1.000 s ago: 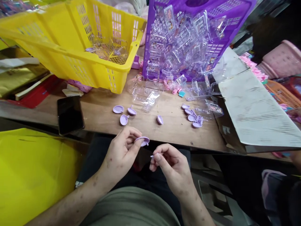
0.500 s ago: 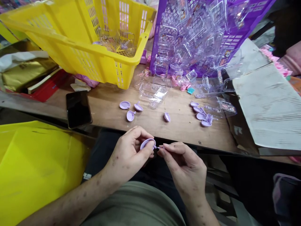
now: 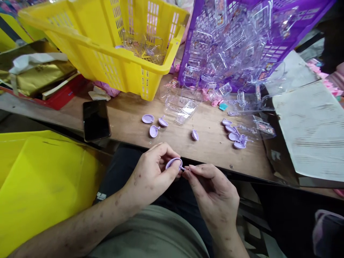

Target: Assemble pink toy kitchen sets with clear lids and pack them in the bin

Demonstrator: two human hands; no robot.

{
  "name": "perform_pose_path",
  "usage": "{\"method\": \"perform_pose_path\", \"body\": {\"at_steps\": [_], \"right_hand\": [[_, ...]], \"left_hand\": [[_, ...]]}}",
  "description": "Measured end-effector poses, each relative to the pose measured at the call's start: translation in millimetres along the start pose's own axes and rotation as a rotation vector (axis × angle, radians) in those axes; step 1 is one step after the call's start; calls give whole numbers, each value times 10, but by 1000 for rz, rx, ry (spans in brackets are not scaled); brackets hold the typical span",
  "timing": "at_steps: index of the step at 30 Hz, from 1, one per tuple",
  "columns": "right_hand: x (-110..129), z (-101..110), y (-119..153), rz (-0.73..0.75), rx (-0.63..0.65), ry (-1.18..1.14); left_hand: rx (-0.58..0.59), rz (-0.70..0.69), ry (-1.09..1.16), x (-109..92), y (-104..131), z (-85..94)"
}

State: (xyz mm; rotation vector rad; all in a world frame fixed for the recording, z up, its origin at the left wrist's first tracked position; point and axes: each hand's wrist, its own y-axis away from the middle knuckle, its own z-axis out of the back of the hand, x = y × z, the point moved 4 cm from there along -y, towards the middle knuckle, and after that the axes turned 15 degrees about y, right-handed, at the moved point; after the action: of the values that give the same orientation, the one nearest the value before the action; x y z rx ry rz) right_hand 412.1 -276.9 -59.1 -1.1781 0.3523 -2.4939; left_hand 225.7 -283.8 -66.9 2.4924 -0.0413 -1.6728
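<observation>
My left hand point(image 3: 153, 173) pinches a small lilac plastic disc point(image 3: 173, 163) just in front of the wooden table's near edge point(image 3: 204, 163). My right hand point(image 3: 212, 190) meets it from the right, its fingertips pinched on a tiny lilac peg at the disc's side. More lilac discs lie on the table: three point(image 3: 153, 125) to the left, one point(image 3: 195, 134) in the middle, and a cluster point(image 3: 233, 134) to the right.
A yellow crate point(image 3: 113, 46) and a purple crate point(image 3: 242, 39) of clear plastic cases stand at the back. Loose clear cases point(image 3: 181, 105) lie before them. A black phone point(image 3: 96, 120) lies at left, a printed sheet point(image 3: 311, 125) at right, a yellow bag point(image 3: 40, 182) by my left arm.
My hands have come together: the right hand's peg now touches the disc held in the left. The view has shifted, so the table's things appear further right.
</observation>
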Motion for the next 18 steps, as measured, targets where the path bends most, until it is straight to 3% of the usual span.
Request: {"method": "perform_pose_path", "body": {"at_steps": [5,9,18], "right_hand": [[132,33,-60,163,-11,154],[194,39,-63,311,3,305],[156,35,-88,351,158,376]], "left_hand": [[2,23,44,-7,-32,-8],[-9,-12,-49,-8,-45,14],[-6,-73,-287,-13,-40,-1]]}}
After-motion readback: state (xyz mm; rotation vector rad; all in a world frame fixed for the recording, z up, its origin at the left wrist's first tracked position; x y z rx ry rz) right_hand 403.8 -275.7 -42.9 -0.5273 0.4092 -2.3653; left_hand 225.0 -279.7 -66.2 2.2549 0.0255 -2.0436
